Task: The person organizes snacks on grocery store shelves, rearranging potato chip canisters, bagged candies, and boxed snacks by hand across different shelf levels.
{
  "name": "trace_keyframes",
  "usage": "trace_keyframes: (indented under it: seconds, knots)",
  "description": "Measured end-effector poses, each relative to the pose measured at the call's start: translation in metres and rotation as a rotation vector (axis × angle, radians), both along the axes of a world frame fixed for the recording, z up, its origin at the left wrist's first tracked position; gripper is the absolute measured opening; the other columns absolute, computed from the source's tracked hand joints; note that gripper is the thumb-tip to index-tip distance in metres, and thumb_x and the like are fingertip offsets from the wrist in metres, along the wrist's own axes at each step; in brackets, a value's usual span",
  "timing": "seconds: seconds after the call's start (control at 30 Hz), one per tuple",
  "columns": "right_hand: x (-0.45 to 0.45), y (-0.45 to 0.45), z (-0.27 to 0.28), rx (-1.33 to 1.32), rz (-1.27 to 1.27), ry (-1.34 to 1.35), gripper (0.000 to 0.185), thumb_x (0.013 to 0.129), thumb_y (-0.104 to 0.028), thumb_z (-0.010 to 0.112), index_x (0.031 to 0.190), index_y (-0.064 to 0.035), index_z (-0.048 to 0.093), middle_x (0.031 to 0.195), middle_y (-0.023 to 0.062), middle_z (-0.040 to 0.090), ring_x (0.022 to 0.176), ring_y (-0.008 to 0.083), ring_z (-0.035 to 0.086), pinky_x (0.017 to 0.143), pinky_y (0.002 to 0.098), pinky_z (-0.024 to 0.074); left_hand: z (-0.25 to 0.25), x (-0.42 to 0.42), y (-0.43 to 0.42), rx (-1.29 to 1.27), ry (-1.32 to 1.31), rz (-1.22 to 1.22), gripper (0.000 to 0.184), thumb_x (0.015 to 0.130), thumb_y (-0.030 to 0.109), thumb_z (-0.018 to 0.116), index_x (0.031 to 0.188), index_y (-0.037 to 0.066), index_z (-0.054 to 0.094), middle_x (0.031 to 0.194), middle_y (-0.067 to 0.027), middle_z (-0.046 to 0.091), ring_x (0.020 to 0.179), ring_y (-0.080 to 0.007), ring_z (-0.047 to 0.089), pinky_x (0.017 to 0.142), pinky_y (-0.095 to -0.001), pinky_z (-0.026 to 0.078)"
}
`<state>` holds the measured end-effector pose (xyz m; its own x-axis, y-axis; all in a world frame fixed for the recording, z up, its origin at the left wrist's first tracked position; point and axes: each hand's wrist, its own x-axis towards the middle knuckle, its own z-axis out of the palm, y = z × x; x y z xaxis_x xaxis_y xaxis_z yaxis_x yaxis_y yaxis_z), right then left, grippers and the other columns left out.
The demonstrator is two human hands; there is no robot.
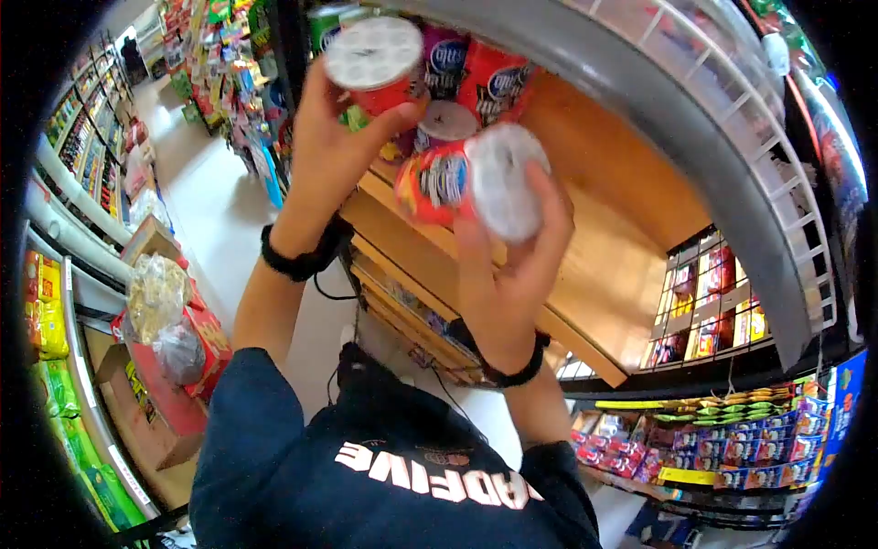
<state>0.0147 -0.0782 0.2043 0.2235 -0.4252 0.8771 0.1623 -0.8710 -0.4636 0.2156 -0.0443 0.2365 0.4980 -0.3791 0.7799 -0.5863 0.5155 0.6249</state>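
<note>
My left hand (340, 151) is wrapped round a red canister (377, 97) with a white, dimpled lid, held upright at the shelf. My right hand (512, 274) grips a second red canister (437, 181) with a dark and white label and some yellow on it. It lies tilted on its side, its white lid toward my palm and slightly blurred. Between and behind them stand a purple canister (445, 66) and another red canister (497, 82) on the shelf. A lower canister with a pale lid (448, 121) shows between my hands.
A wooden shelf (594, 265) runs to the right under a grey curved rim (677, 119) with a white wire rack. Packaged snacks hang at lower right (732, 448). On the left, bagged goods (160, 293) sit beside boxes, and an aisle floor (210, 201) runs back.
</note>
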Motion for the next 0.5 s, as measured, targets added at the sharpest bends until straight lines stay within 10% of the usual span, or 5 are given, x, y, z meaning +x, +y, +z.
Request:
trace_keyframes:
  seconds: [0.23, 0.3, 0.5]
  knots:
    - [0.053, -0.047, 0.037, -0.102, -0.189, 0.092, 0.051, 0.086, -0.015, 0.069, 0.132, -0.002, 0.048, 0.124, 0.0187, 0.054, 0.116, 0.0327, 0.052, 0.097, 0.0381, 0.0429, -0.008, 0.031, -0.05, 0.114, -0.054, 0.084, 0.071, 0.074, 0.023, 0.081, 0.132, 0.0, 0.047, 0.12, -0.0178, 0.061, 0.108, -0.0276, 0.061, 0.091, -0.0354, 0.048]
    - [0.057, -0.049, 0.052, 0.319, -0.045, 0.228, 0.054, 0.087, -0.021, 0.068, 0.133, -0.002, 0.047, 0.127, 0.02, 0.053, 0.116, 0.0347, 0.052, 0.095, 0.0389, 0.0444, -0.012, 0.023, -0.048, 0.136, -0.221, 0.334, 0.069, 0.075, 0.02, 0.08, 0.132, -0.001, 0.047, 0.118, -0.0179, 0.06, 0.109, -0.028, 0.059, 0.092, -0.0358, 0.047]
    - [0.082, -0.066, 0.035, -0.216, -0.511, 0.133, 0.054, 0.09, -0.024, 0.065, 0.133, 0.0001, 0.044, 0.13, 0.0237, 0.052, 0.115, 0.0392, 0.054, 0.094, 0.043, 0.0458, -0.027, 0.022, -0.056, -0.05, -0.444, 0.501, 0.067, 0.078, 0.018, 0.075, 0.134, -0.001, 0.044, 0.117, -0.0204, 0.055, 0.111, -0.0378, 0.051, 0.095, -0.0425, 0.042]
